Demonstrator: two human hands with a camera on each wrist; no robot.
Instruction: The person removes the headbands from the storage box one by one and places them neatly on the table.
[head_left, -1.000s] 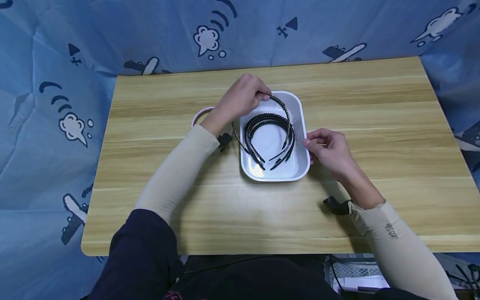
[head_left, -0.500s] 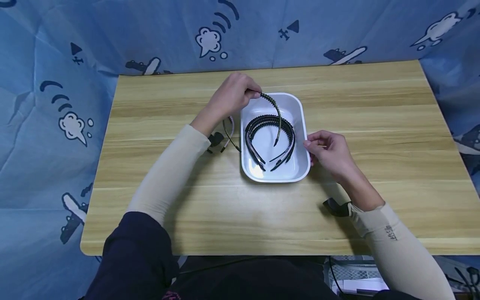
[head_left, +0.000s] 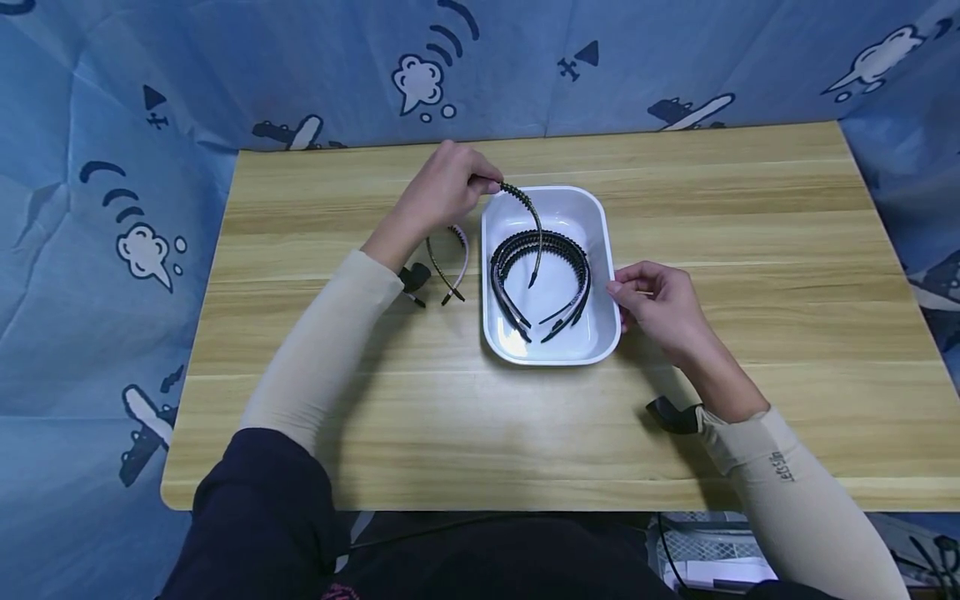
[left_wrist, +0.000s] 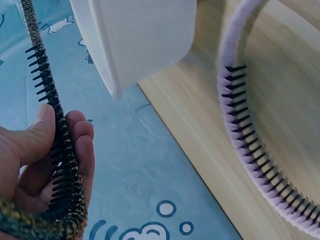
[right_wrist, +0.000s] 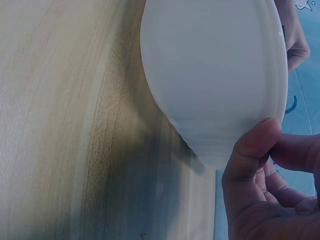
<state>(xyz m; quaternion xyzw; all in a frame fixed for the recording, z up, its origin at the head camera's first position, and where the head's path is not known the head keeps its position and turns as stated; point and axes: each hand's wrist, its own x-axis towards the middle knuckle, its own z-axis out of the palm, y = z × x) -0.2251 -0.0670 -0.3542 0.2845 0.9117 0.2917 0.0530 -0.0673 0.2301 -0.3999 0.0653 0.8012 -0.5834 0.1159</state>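
Note:
My left hand (head_left: pixel 450 187) grips a dark gold, glittery headband (head_left: pixel 540 232) lined with black comb teeth, above the left side of a white tray (head_left: pixel 551 362). In the left wrist view, the thumb and fingers close round the toothed band (left_wrist: pixel 61 120). One leg of it hangs over the tray, the other outside on the left. Several dark toothed headbands (head_left: pixel 517 243) lie nested inside the tray. A lilac headband (head_left: pixel 466 250) with black teeth lies left of the tray, partly hidden by my left forearm. My right hand (head_left: pixel 663 307) pinches the tray's right rim (right_wrist: pixel 280 65).
The tray stands mid-way on a wood-grain table (head_left: pixel 750 208). A blue patterned cloth (head_left: pixel 495 67) hangs behind and at both sides. Under the front edge at right is a grey mesh basket (head_left: pixel 705 542) with white items.
My left hand has moved left with the gold headband, drawing it away from the nested headbands. The right hand stays on the tray's rim.

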